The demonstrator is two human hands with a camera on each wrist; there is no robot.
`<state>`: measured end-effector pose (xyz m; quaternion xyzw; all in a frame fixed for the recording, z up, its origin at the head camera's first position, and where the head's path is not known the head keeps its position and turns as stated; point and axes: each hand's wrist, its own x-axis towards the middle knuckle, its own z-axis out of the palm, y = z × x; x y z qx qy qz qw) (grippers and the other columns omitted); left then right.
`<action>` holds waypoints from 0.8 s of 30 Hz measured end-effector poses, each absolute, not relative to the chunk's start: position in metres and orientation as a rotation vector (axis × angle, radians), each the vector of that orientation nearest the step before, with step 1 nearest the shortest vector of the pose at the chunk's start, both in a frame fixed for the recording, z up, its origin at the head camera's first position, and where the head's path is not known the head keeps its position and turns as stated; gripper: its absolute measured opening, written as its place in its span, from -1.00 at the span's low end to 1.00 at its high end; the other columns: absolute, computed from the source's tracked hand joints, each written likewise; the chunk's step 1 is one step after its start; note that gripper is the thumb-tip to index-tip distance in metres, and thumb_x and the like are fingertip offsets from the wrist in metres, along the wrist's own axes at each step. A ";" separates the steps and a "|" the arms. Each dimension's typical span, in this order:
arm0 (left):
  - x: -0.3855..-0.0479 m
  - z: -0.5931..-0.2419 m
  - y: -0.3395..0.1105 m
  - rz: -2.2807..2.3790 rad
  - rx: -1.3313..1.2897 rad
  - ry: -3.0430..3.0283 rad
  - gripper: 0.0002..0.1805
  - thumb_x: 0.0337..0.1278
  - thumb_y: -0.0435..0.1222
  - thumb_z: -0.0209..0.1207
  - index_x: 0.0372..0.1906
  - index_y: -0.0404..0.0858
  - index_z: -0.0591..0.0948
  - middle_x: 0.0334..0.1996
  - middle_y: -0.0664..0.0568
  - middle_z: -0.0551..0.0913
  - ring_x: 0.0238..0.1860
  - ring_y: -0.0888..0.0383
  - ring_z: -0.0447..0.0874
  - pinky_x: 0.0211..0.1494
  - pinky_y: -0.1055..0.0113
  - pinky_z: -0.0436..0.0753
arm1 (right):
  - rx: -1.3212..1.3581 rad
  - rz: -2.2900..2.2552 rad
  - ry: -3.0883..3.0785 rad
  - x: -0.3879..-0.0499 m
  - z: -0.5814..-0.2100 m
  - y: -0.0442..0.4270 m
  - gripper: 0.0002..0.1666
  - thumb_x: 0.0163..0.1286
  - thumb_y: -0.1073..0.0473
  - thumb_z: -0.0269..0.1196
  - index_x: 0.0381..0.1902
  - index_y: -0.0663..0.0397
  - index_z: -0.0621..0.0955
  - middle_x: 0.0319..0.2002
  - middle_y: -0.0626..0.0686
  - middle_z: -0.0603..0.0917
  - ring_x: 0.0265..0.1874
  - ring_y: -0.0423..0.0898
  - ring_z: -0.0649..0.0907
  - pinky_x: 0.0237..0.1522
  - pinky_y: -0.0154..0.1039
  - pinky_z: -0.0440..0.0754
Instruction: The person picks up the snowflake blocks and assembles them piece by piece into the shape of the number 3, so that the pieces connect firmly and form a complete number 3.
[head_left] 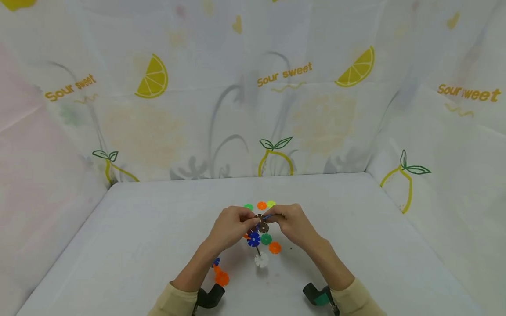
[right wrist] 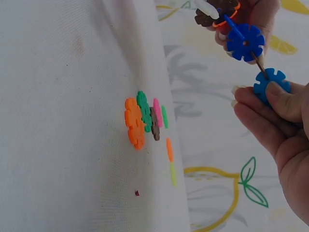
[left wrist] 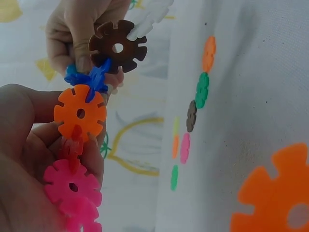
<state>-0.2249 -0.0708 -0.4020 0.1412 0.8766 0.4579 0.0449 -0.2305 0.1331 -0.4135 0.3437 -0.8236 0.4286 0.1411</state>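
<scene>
Both hands meet over the middle of the table around a chain of slotted flower discs. My left hand [head_left: 233,228] curls its fingers round the chain; in the left wrist view an orange disc [left wrist: 80,112] and a pink disc [left wrist: 72,186] lie along it. A brown disc [left wrist: 118,47] joins the chain near a dark blue disc [right wrist: 245,42]. My right hand [head_left: 294,224] pinches a light blue disc [right wrist: 271,86] between thumb and fingers, and a thin brown disc seen edge-on links it to the dark blue one. A white disc [head_left: 261,260] hangs at the near end.
Loose discs lie on the table [head_left: 138,245]: a green one [head_left: 266,239] and an orange one [head_left: 275,247] beside the hands, with orange, green and yellow ones beyond. Orange discs [head_left: 222,278] show near my left forearm. Printed cloth [head_left: 197,109] surrounds the table.
</scene>
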 end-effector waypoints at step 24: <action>-0.230 -0.394 -0.086 1.430 0.410 2.694 -0.85 0.29 -0.12 0.25 -0.36 -0.06 0.70 -0.45 0.14 0.69 -0.41 0.17 0.59 -0.32 0.32 0.59 | 0.776 1.222 -2.887 -0.235 -0.429 0.130 -0.78 0.33 0.37 0.24 -0.09 0.14 0.70 -0.20 0.04 0.76 -0.27 -0.15 0.66 -0.15 -0.28 0.68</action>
